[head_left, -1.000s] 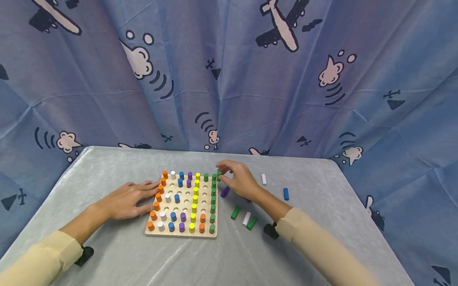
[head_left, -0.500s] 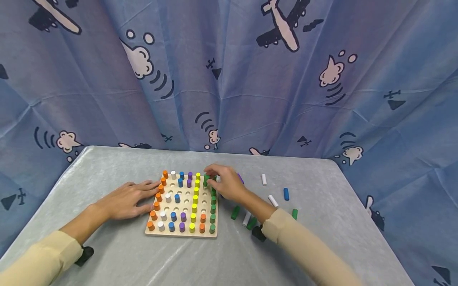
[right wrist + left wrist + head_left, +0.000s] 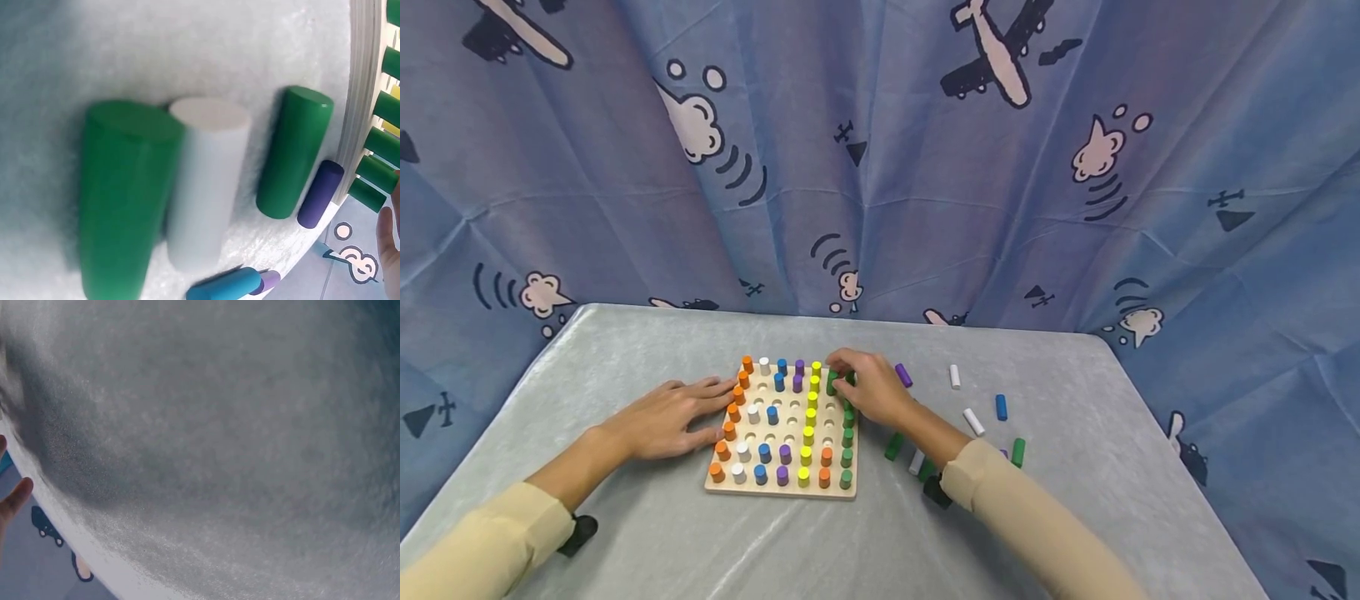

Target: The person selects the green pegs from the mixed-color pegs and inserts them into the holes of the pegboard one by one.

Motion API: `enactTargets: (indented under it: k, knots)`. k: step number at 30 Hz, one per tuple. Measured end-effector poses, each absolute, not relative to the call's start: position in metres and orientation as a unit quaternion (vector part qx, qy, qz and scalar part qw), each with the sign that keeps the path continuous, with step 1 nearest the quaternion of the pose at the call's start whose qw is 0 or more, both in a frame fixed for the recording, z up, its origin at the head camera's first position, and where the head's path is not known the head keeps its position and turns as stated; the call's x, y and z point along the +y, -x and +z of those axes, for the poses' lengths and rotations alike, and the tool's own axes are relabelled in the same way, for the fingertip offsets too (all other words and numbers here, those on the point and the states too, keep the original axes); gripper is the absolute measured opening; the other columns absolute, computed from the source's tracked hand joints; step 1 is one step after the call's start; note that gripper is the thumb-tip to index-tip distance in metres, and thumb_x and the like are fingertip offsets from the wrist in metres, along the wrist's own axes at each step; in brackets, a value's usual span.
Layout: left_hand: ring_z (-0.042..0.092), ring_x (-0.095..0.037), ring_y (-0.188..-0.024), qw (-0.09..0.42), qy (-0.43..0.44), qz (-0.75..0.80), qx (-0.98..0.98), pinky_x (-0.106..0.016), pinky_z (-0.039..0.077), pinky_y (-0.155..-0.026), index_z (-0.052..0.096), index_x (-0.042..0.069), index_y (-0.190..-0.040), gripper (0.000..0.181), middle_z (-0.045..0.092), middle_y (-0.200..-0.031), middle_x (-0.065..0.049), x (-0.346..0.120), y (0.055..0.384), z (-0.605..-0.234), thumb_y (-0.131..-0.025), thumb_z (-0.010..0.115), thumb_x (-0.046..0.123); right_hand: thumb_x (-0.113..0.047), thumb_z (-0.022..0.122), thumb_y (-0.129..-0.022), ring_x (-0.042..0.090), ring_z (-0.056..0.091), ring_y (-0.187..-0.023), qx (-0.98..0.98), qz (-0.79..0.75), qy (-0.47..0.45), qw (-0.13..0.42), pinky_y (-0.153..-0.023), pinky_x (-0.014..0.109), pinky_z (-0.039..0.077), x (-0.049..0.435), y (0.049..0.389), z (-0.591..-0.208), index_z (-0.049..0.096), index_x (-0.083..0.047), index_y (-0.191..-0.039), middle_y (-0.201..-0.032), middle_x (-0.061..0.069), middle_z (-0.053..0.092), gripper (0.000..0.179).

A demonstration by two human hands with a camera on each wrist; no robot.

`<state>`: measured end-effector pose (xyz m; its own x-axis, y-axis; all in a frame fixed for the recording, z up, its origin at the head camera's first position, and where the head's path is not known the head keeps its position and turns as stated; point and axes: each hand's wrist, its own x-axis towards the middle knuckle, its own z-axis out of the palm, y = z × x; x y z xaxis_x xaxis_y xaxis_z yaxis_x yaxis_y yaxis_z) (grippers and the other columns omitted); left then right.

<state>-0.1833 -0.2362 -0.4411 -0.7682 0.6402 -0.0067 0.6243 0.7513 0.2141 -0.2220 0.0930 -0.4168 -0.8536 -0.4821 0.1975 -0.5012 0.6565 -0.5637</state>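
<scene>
Creased cloth point(image 3: 887, 183) backs the table point(image 3: 685, 533); the right hand point(image 3: 874, 388) pinches a cylindrical green peg point(image 3: 832, 383); the left hand point(image 3: 668, 419), relaxed, touches the flat wooden board point(image 3: 781, 428).

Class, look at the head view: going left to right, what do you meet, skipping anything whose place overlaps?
Left hand → pegboard → right hand → farther white peg → nearer white peg → blue peg → rightmost green peg.

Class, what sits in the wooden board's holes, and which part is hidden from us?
Pegs in six colours stand in the board; some holes hold none. The pegs' lower ends cannot be seen, and the right hand covers part of the far right corner.
</scene>
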Motion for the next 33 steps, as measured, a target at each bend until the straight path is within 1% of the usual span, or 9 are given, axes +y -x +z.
enactTargets:
  k: [15,22,33]
  knots:
    - [0.039,-0.038,-0.141,0.043,-0.336,0.101,0.936,-0.062,0.038,-0.102,0.050,0.005,-0.146,0.066,0.040,-0.156,-0.010,-0.2359,0.1837,-0.4403,-0.098,0.054,0.051,-0.007,0.073,-0.091,0.016,0.068,-0.096,-0.920,0.291,-0.263,0.019,-0.086,0.033,0.055,0.0931,0.2236,-0.4195,0.069,-0.006,-0.118,-0.110,0.004,0.073,0.027]
    - [0.039,-0.038,-0.141,0.041,-0.336,0.100,0.935,-0.061,0.038,-0.102,0.051,0.005,-0.146,0.066,0.041,-0.156,-0.010,-0.2366,0.1839,-0.4408,-0.098,0.053,0.051,-0.006,0.072,-0.091,0.016,0.068,-0.096,-0.920,0.290,-0.264,0.004,-0.085,0.033,0.055,0.0942,0.2242,-0.4187,0.069,-0.006,-0.118,-0.108,0.004,0.073,0.027]
    - [0.039,-0.038,-0.141,0.048,-0.336,0.095,0.936,-0.062,0.038,-0.102,0.049,0.006,-0.147,0.067,0.039,-0.156,-0.011,-0.2365,0.1845,-0.4408,-0.099,0.052,0.052,-0.005,0.071,-0.091,0.017,0.067,-0.095,-0.915,0.297,-0.271,-0.001,-0.085,0.035,0.054,0.0972,0.2242,-0.4128,0.069,-0.005,-0.117,-0.107,0.006,0.072,0.026]
